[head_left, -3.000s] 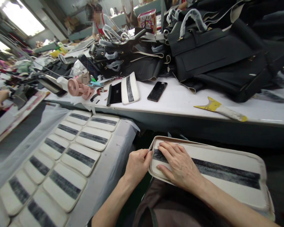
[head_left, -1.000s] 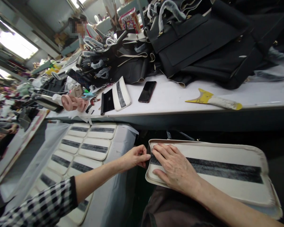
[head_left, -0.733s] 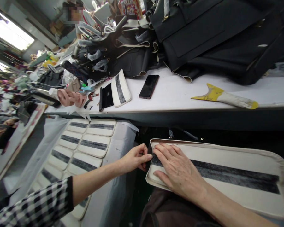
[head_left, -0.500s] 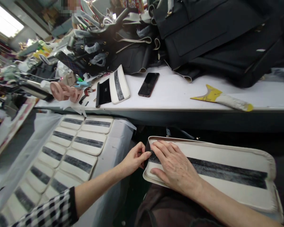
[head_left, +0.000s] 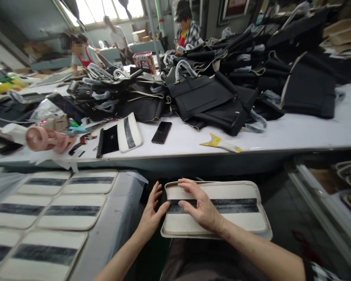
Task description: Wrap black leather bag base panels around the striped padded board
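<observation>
So the piece in question is the cream panel (head_left: 236, 191) with the dark stripe (head_left: 236, 205) down its length. It's lying pretty much flat over the lap (head_left: 190, 259), just below the front edge of the long white counter (head_left: 310, 134). Similar panels (head_left: 71, 210) are laid out in rows on the lower counter (head_left: 114, 214) to the left, right up near its right edge.

Neither hand is gripping. The left hand (head_left: 149, 214) has its fingers spread and loose, thumb tip right at the panel's left end. Can't tell if that thumb is pressing or only close. The right hand (head_left: 204, 208) is arched over the left half, fingers apart, index reaching the far rim and thumb over the stripe.

Handling-wise, my guess is it's light and stiff-ish, more board than cloth, since it keeps its flat shape out there. The raised rim looks softer, a bit wavy at the lower right corner, so I reckon it'd bend or crease if you yank it. Doesn't look breakable or especially slippery to me. I'd flatten one palm on the cream part and pinch the rim at the left end. Personally I'd stay off the stripe: it's scuffed-looking and could be tacky, no way to tell from here.
</observation>
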A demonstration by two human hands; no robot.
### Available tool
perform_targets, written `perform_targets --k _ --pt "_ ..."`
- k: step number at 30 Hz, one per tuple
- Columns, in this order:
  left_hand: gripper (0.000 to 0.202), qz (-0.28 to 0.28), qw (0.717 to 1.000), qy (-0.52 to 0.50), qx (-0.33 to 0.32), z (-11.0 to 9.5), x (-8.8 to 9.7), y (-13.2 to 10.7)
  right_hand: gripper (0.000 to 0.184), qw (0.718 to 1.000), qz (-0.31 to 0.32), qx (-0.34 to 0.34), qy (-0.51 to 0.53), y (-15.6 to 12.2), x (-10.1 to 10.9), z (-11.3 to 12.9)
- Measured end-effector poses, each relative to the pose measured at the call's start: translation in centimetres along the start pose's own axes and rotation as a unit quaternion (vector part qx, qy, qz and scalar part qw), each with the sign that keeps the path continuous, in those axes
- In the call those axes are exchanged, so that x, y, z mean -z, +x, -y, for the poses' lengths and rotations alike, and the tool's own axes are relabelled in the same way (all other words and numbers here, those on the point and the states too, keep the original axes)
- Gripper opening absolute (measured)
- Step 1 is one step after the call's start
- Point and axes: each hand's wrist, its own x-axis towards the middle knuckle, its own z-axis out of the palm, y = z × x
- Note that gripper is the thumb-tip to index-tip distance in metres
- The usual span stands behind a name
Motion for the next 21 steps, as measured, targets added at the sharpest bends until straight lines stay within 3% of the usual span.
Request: perform_targets --k 3,7,10,12,15,16,18,19,21 --pt "0.065 0.028 0.969 0.191 -0.156 -0.8 0.5 1.0 0.033 0.997 -0.071 -0.009 0.038 -0.3 0.2 -0.6" --pt "0.053 0.109 0.846 0.386 -0.351 -3.3 1.1 2.6 0.027 0.985 -0.149 -0.040 0.083 -0.1 0.0 -0.9" --pt "0.051 0.226 0.775 0.421 -0.413 -5.9 1.1 3.4 0.025 0.946 -0.159 -0.119 0.255 0.6 0.7 0.5" --pt "0.046 0.289 0.768 0.398 -0.409 -7.5 0.6 3.8 0.024 0.914 -0.158 -0.141 0.345 0.8 2.8 1.8" --pt "0.024 0.313 0.773 0.400 -0.379 -9.6 -1.1 4.2 0.022 0.918 -0.236 -0.097 0.304 -0.5 8.4 2.2" --pt "0.019 0.308 0.771 0.415 -0.373 -10.1 -1.9 4.3 0.022 0.909 -0.305 -0.082 0.271 -1.3 10.6 1.6" --pt "0.019 0.293 0.765 0.431 -0.379 -10.8 -4.2 4.6 0.025 0.867 -0.431 -0.099 0.230 -3.4 14.3 -0.7" --pt "0.022 0.290 0.763 0.426 -0.391 -11.1 -5.6 4.7 0.029 0.853 -0.465 -0.127 0.198 -4.5 15.5 -2.2" --pt "0.041 0.303 0.757 0.394 -0.423 -11.4 -8.5 5.0 0.032 0.853 -0.468 -0.160 0.165 -6.4 16.7 -4.8"
